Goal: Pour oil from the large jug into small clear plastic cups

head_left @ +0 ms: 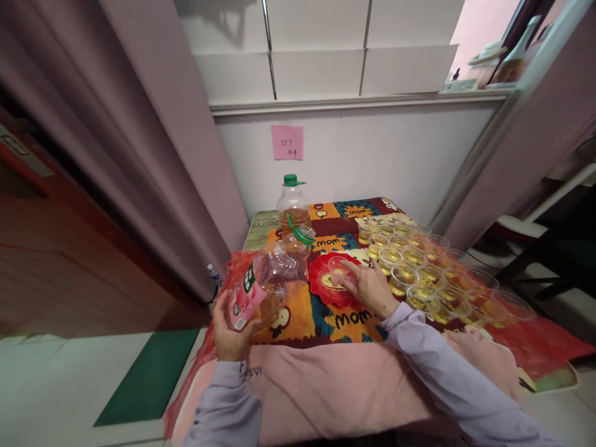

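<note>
My left hand [230, 335] is wrapped round a big clear plastic bottle [284, 264] with a pink label and a green carry handle near its neck. The bottle is tilted, its neck pointing up and to the right, with yellowish liquid low inside. My right hand [372, 288] has its fingers closed on a clear plastic cup [339, 268], over a red scalloped plate [315, 288]. Whether the cup touches the plate I cannot tell. To the right of that hand stand several clear cups [404, 279] of yellow liquid, packed close together in rows.
A second large bottle [293, 202] with a green cap and amber liquid stands upright at the back. A patterned cloth [298, 320] covers the table, with pink fabric [326, 379] along its front. Behind is a white wall with a pink note [287, 143]. A small bottle [214, 274] is beyond the left edge.
</note>
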Available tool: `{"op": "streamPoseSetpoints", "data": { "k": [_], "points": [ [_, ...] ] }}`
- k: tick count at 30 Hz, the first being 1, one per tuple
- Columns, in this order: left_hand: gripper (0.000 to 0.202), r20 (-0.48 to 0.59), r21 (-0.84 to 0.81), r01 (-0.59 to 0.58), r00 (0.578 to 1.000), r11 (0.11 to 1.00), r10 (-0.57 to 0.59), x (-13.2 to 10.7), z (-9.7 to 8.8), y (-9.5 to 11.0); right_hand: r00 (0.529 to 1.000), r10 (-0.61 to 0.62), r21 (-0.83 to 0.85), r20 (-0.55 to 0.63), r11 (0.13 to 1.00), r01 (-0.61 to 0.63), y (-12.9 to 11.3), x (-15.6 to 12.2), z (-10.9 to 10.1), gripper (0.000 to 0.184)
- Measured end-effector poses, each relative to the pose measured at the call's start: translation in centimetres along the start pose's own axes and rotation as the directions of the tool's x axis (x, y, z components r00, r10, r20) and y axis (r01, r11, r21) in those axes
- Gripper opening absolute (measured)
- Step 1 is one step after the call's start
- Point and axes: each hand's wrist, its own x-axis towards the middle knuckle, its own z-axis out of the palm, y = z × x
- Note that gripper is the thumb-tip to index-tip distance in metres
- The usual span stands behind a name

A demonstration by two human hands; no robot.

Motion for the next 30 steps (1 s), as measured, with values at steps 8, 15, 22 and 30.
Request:
{"op": "streamPoseSetpoints", "data": {
  "k": [8, 15, 22, 30],
  "points": [
    [0.124, 0.004, -0.094, 0.014, 1.0, 0.995, -0.013, -0.1, 0.8, 0.8, 0.964, 0.227, 0.747, -0.141, 0.664, -0.047, -1.2, -2.0, -0.5, 0.06],
    [0.127, 0.051, -0.072, -0.026, 0.998, 0.997, 0.029, -0.5, 0.5, 0.7, 0.97, 0.148, 0.981, 0.192, -0.061, -0.185, -8.7, -1.1, 2.3, 0.11],
    [0.139, 0.061, -0.087, -0.038, 0.997, 0.996, 0.044, -1.1, 0.6, 0.9, 0.988, 0.12, 0.983, 0.101, -0.163, -0.08, -11.3, 2.2, 0.0, 0.055],
    [0.112, -0.134, -0.362, 0.154, 0.968, 0.919, -0.214, -0.2, 0.2, 1.0, 0.965, 0.217, 0.975, 0.147, -0.195, -0.105, -11.7, 3.9, -0.5, 0.045]
  ]
}}
